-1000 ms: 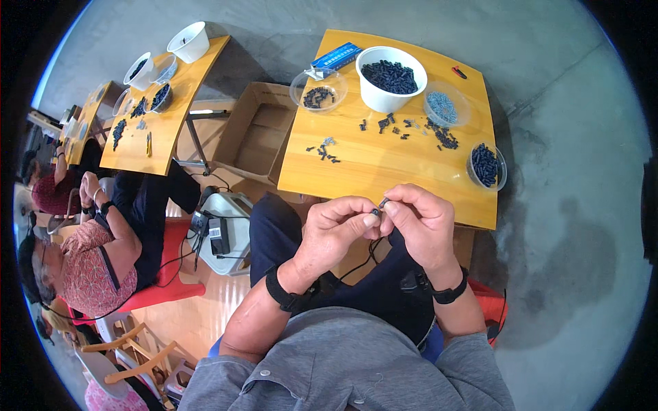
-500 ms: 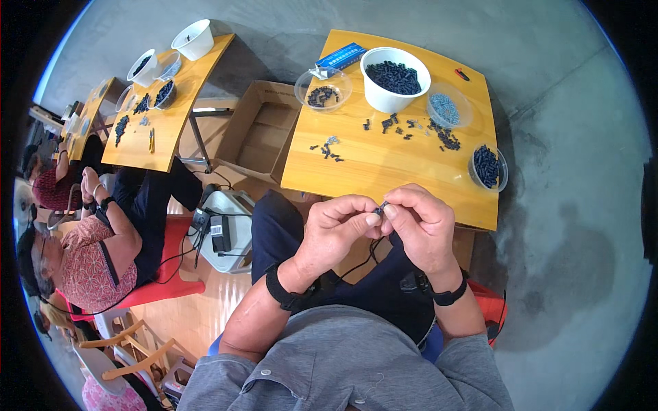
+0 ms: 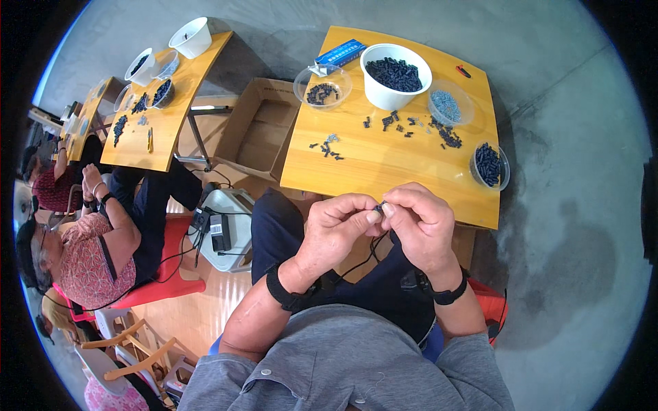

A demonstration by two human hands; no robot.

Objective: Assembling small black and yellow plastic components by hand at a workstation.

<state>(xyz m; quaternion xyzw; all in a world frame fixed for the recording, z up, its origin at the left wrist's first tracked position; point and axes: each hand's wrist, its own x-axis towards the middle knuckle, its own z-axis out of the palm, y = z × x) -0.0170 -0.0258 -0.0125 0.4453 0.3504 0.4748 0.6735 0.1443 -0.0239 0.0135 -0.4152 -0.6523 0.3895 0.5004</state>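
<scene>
A small black plastic part (image 3: pixel 378 207) is pinched between my two hands, in front of the near edge of the yellow table (image 3: pixel 384 175). My left hand (image 3: pixel 340 222) grips it by thumb and forefinger. From the other side my right hand (image 3: pixel 419 222) closes its thumb and fingertips on the same part. Fingers cover most of it, so its exact shape is hidden. Loose black parts (image 3: pixel 449 136) and a few small silver pieces (image 3: pixel 332 138) lie scattered on the table beyond my hands.
A white bucket (image 3: pixel 371 91) of black parts stands at the back. Round it are clear tubs: silver pieces (image 3: pixel 446 106), black parts (image 3: pixel 487 164), a few parts (image 3: pixel 321 94). A blue box (image 3: pixel 340 56) and red-black cutter (image 3: pixel 464 71) lie there. Left are a carton (image 3: pixel 257 127) and a seated person (image 3: pixel 103 253).
Both hands stay in place, pinching the small black part. Only the fingertips have shifted very slightly around it.
</scene>
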